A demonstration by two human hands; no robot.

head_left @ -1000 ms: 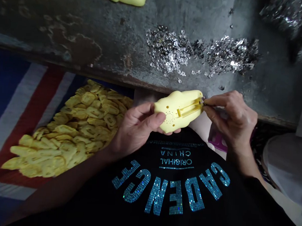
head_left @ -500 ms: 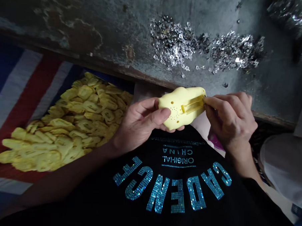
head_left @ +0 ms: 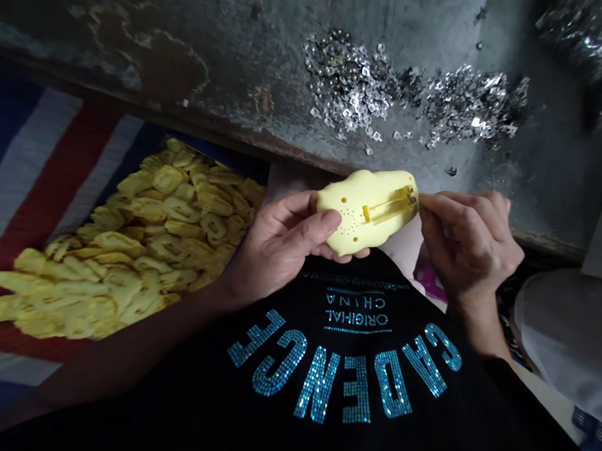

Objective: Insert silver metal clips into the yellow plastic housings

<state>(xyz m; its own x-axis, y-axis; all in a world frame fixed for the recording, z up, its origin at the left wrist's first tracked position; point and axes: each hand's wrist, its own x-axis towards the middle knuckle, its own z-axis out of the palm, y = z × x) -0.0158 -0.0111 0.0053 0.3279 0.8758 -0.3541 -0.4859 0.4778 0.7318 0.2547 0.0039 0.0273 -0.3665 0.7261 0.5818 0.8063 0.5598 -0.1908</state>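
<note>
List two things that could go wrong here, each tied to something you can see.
The left hand grips the yellow casing at one end only, so a push at the far end might tip it. The right hand is close to the metal pieces in the casing's slot and could knock them askew.

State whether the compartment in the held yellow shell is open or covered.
Open: no lid covers the compartment in the yellow shell, and metal shows inside near the right hand.
</note>
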